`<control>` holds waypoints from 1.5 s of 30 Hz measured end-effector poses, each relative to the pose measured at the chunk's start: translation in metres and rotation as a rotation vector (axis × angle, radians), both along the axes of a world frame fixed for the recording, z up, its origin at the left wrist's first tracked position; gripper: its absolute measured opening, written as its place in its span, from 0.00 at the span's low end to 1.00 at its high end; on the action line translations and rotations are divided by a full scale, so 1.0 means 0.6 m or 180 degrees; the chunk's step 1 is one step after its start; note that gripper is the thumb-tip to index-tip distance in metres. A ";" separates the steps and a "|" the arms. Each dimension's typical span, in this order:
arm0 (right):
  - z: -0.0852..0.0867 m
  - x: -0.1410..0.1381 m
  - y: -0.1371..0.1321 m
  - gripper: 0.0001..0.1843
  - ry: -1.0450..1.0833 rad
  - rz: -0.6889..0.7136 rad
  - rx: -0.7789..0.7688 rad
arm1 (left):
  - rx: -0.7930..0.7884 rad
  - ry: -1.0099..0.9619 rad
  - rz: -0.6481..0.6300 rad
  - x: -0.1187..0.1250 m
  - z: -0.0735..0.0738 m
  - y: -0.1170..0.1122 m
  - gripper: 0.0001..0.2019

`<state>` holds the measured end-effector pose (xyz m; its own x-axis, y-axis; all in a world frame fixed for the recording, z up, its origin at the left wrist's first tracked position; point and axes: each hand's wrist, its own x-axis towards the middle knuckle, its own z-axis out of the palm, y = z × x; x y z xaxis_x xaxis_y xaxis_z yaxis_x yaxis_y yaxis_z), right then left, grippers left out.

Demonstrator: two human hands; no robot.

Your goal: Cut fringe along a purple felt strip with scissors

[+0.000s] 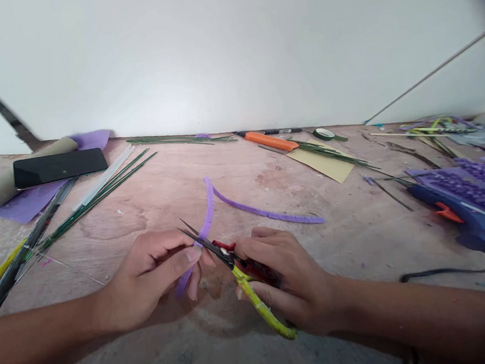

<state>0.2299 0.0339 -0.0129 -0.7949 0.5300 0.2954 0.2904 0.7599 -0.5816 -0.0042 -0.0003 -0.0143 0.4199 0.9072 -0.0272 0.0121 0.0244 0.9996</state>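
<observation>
My left hand (157, 273) pinches a long purple fringed paper strip (206, 211) that runs from under my fingers up the wooden tabletop (150, 208). My right hand (284, 278) grips small scissors (233, 263) with yellow-green handles and a red spring. The blades stand slightly apart and cross the strip right beside my left thumb. A second purple strip (266, 211) lies loose just beyond my right hand.
Green floral wires (98, 193) and long sticks lie at the left near a black phone (58, 166) on purple paper. At the back are an orange marker (270, 141), green tape roll (323, 134) and tan card. A blue glue gun (460, 215) and purple scraps sit right.
</observation>
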 end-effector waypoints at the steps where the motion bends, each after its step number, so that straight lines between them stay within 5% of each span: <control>1: 0.001 -0.001 0.000 0.11 0.0001 -0.0034 0.0001 | 0.0027 0.0022 0.0037 0.000 0.000 0.000 0.14; 21: 0.001 -0.001 0.001 0.12 -0.0094 -0.0002 -0.0166 | 0.0439 0.0275 0.0161 0.001 0.009 0.005 0.17; 45: 0.000 0.004 0.002 0.12 0.0003 0.0147 -0.0114 | 0.0081 0.0176 0.0125 0.004 0.007 0.004 0.14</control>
<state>0.2323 0.0353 -0.0127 -0.8184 0.5031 0.2777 0.2550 0.7510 -0.6090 -0.0015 0.0023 -0.0100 0.3824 0.9236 -0.0262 0.0670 0.0005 0.9978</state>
